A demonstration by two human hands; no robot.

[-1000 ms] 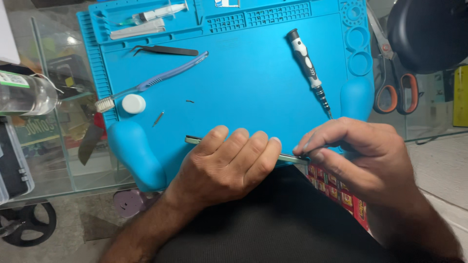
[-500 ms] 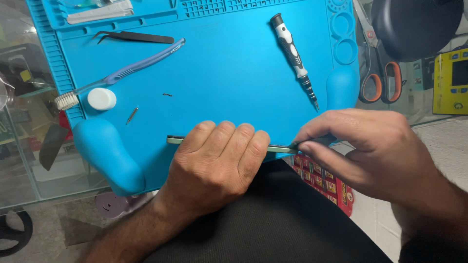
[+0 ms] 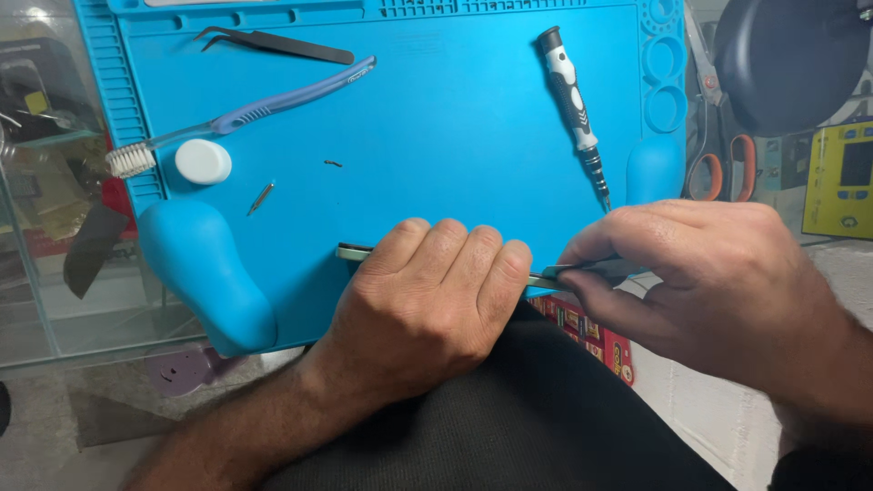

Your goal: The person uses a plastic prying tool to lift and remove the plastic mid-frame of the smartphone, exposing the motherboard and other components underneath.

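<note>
Thin flat device (image 3: 355,252) lies on edge at the near rim of the blue mat (image 3: 455,118), mostly hidden under our left hand (image 3: 427,305), whose fingers curl over it and pin it down. Our right hand (image 3: 709,273) pinches a slim metal tool (image 3: 582,269) against the device's right end. Farther up the mat: screwdriver (image 3: 575,95), toothbrush (image 3: 245,114), black tweezers (image 3: 277,44), white cap (image 3: 203,161)
</note>
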